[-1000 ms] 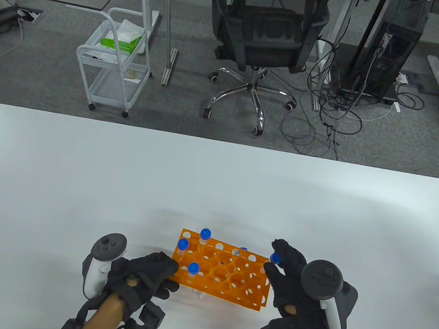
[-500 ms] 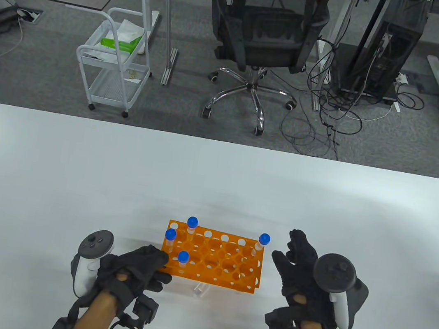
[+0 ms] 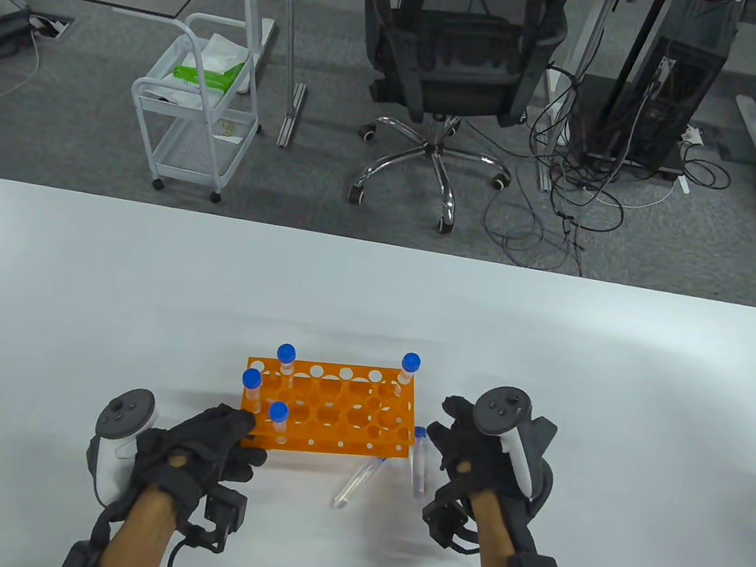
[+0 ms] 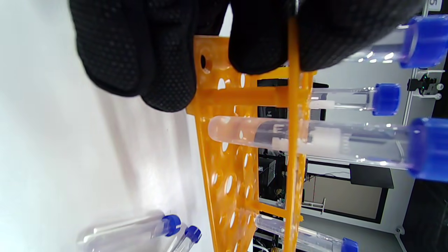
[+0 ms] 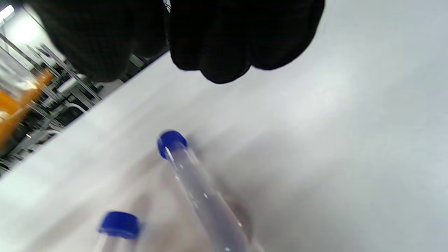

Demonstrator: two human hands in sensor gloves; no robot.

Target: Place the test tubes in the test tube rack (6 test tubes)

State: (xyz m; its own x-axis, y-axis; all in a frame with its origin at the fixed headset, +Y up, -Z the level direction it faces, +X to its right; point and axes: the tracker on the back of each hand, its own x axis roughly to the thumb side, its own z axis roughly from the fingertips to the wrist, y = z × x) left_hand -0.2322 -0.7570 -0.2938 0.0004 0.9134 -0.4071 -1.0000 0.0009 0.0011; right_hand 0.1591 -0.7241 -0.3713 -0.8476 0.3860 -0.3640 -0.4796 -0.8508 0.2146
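Four of the six test tubes are seen standing upright in the orange rack (image 3: 330, 405), each marked by a blue cap: three are clustered at the rack's left end, at (image 3: 286, 358), (image 3: 251, 385) and (image 3: 278, 418), and a fourth (image 3: 407, 372) is set in the far right corner. Two tubes remain to be inserted; both are lying flat on the white counter (image 3: 614, 421) just beside the rack's near right corner. One lying tube (image 3: 419, 461) is placed with its blue cap pointing away from the person, and the other (image 3: 357, 482) is angled with its cap end tucked toward the rack's near edge. The task is therefore judged to be about two thirds done. The rack's near left corner is gripped by the left hand (image 3: 210, 440); in the left wrist view its fingers (image 4: 259, 38) are seen pinched over the orange top plate, so the rack is being steadied. The right hand (image 3: 472, 456) is lowered close to the nearer lying tube, on its right side. In the right wrist view its fingers (image 5: 224, 42) are shown hanging above that tube (image 5: 199, 189) with bare counter between them, so nothing is held; they appear loosely curled, not clenched around anything. The step in hand is judged to be the pickup of the fifth tube, after which one more pickup and insertion would be left. Many holes in the rack's middle and right rows are still unfilled, so room for both is available.
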